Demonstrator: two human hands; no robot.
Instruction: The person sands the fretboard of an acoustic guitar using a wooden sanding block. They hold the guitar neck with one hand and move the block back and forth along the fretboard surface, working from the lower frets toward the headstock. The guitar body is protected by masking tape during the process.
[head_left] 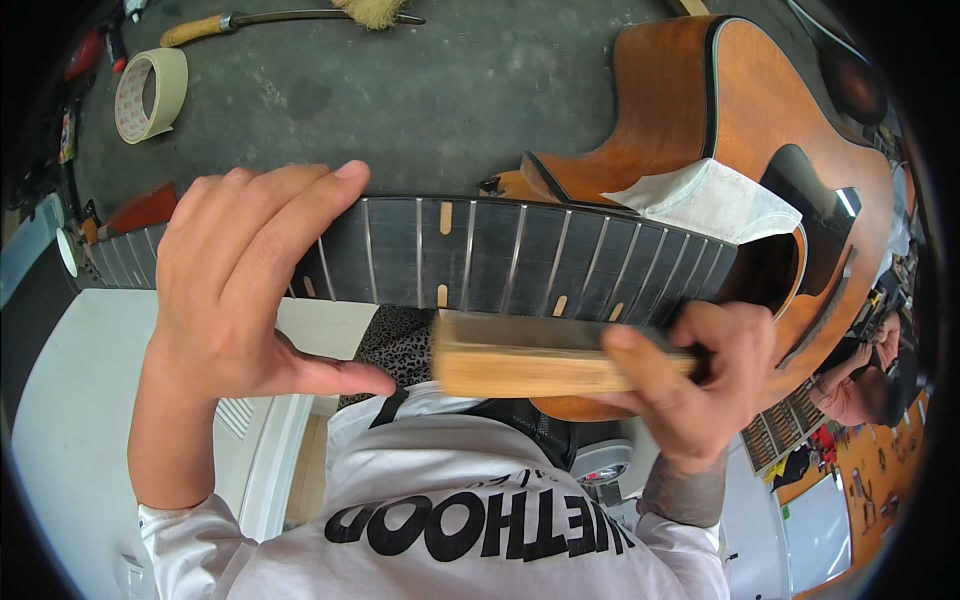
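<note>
An acoustic guitar (660, 80) lies with its dark fretboard (480, 245) running left across my front. My left hand (235, 280) rests over the neck, its fingers stretched across the frets and its thumb apart below the near edge; it grips nothing. In my right hand (700, 375), slightly blurred, is a wooden block (530, 362), held along the near edge of the fretboard. Whether the block touches the fretboard, I cannot tell. White masking paper (710, 205) covers part of the guitar top beside the fretboard end, near the soundhole.
On the dark work surface (400, 110) are a roll of masking tape (150, 95), a wooden-handled tool (200, 30) and a bristly brush (372, 10). A white table (80, 400) stands at the near left. Far right, another person (860, 390) sits by a tool-covered board.
</note>
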